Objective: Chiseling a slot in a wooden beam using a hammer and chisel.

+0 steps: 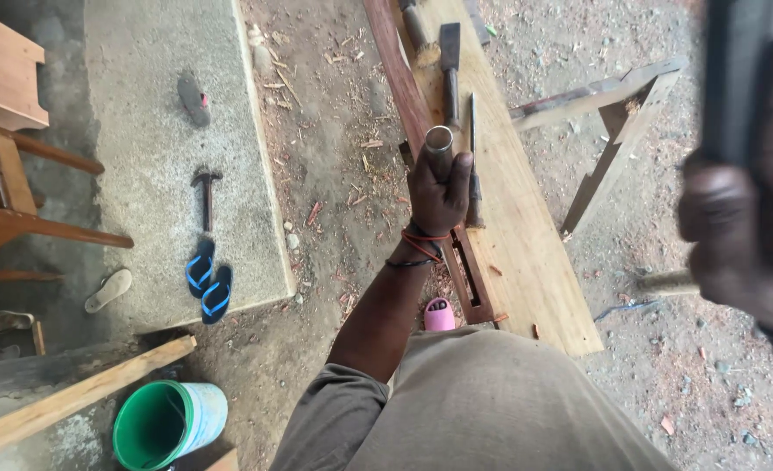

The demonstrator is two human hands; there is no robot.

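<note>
The left hand's grip is clenched around a chisel with a hollow metal socket handle, held upright with its open end toward the camera; the blade is hidden below the fist, apparently standing in or at the far end of the long mortise slot cut in the dark wooden rail. The right hand, raised near the camera and blurred, is closed on a dark, heavy striking tool; its exact kind cannot be told.

To do this well, the chisel should probably stay plumb over the slot, with the fist kept below the handle's top so a blow lands on metal. The rail lies along the left edge of the pale plank; spare chisels lie on the plank beyond the slot. A claw hammer and blue sandals lie well left of the rail.
</note>
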